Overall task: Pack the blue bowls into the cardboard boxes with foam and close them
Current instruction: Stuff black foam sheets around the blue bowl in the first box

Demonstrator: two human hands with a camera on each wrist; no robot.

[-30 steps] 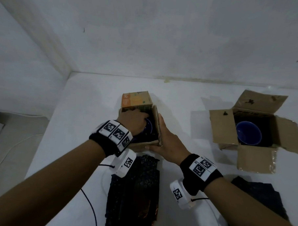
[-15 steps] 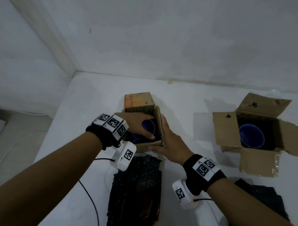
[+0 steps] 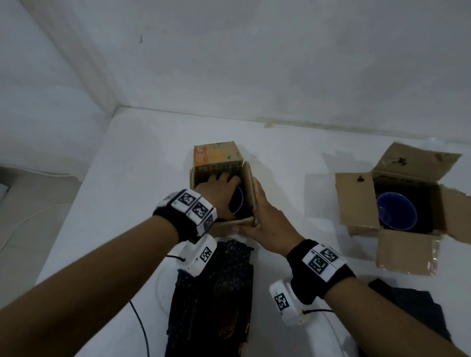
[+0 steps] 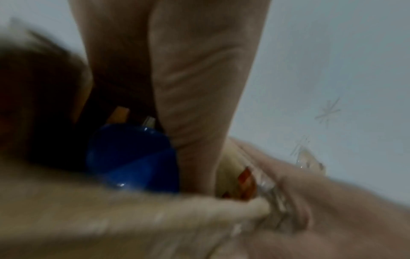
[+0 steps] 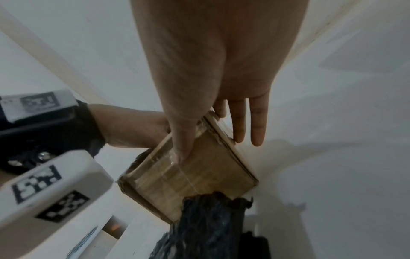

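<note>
Head view: a blue bowl [image 3: 238, 204] is being settled into the near box [image 3: 248, 191] by the left hand [image 3: 218, 195], its grip hidden. The box is steadied by the flat, open right hand [image 3: 265, 220]. A second bowl [image 3: 396, 214] lies in the other open box [image 3: 354, 202]; foam sheets [image 3: 213, 298] are still unused on the table, both boxes unclosed.

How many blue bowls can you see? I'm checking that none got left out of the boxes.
2. One bowl sits in the left box, partly covered by the left hand; the other bowl sits in the open right box. None visible elsewhere.
</note>
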